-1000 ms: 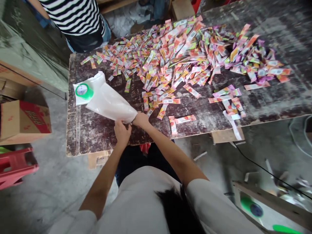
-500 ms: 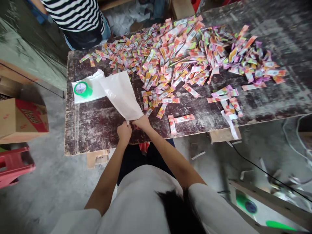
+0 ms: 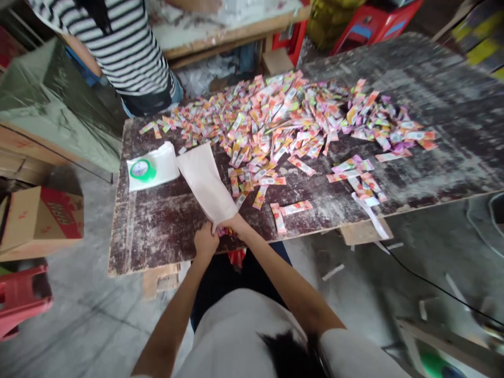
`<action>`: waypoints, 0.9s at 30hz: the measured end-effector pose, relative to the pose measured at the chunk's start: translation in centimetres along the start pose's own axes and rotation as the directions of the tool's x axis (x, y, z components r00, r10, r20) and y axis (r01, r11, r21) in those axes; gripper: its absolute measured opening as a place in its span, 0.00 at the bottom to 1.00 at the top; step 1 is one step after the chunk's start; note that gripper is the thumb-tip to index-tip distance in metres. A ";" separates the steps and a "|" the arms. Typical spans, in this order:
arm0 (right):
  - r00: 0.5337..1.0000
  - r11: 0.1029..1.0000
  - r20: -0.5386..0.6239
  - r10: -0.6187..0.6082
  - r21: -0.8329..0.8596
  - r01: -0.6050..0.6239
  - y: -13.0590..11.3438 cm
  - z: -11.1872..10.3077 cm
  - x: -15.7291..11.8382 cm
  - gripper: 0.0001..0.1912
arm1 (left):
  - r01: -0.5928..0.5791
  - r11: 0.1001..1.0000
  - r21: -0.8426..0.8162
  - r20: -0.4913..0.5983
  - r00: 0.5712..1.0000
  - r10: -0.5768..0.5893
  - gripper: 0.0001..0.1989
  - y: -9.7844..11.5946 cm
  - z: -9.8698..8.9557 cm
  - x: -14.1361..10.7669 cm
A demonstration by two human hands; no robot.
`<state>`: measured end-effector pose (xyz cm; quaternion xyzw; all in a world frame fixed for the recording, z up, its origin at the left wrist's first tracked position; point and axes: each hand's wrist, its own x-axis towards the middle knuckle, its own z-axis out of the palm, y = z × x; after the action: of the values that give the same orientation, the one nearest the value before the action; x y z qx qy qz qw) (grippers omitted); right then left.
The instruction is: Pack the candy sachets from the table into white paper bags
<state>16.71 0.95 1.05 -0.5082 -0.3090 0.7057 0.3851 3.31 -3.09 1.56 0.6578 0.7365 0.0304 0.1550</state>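
Note:
A whitish, translucent plastic bag [image 3: 208,184] slants across the near left of the table, its lower end at my hands. My left hand [image 3: 207,239] is closed on the bag's lower left corner. On the lower right edge my right hand [image 3: 235,224] is closed, its fingers partly hidden by the bag. A few pink packets [image 3: 225,231] show between my two hands, by the table's front edge. Beyond the bag spreads a large heap of slim, colourful stick packets [image 3: 271,121]. Left of it, a green tape roll [image 3: 143,170] rests on a stack of white bags [image 3: 167,165].
Two loose packets [image 3: 296,208] lie right of my hands, and several more [image 3: 356,176] sit farther right. A white strip [image 3: 372,218] hangs over the front edge of the worn table [image 3: 429,163]. A person in a striped top [image 3: 129,52] is behind the far left corner. A carton [image 3: 43,220] stands left.
The camera view has tilted up, so the table sits lower in the picture and more of the background shows. My hands keep hold of the bag's lower end; pink packets now show between them.

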 end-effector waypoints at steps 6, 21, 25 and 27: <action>0.998 0.978 0.020 -0.055 0.204 0.049 -0.2 1.3 -0.9 0.21 | 0.051 0.994 -0.101 -0.045 0.997 -0.056 0.19 -0.6 1.0 1.2; 1.000 0.930 0.008 -0.006 0.368 0.003 0.9 -0.2 -3.2 0.24 | -0.193 0.978 -0.080 0.199 0.958 0.206 0.13 -0.2 1.6 -0.7; 0.992 0.997 -0.097 -0.079 0.010 0.081 1.6 -0.2 -2.7 0.27 | -0.137 0.937 -0.323 0.262 0.938 0.228 0.21 0.0 4.4 -3.5; 0.976 0.969 -0.186 -0.109 -0.240 0.062 3.0 -0.1 -2.4 0.25 | -0.051 0.901 -0.431 0.299 0.934 0.196 0.24 -0.8 5.8 -4.9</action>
<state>16.54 -2.61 -0.35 -0.6037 -0.3716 0.5930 0.3818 4.57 -8.91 -3.24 0.6508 0.6319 0.0841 0.4123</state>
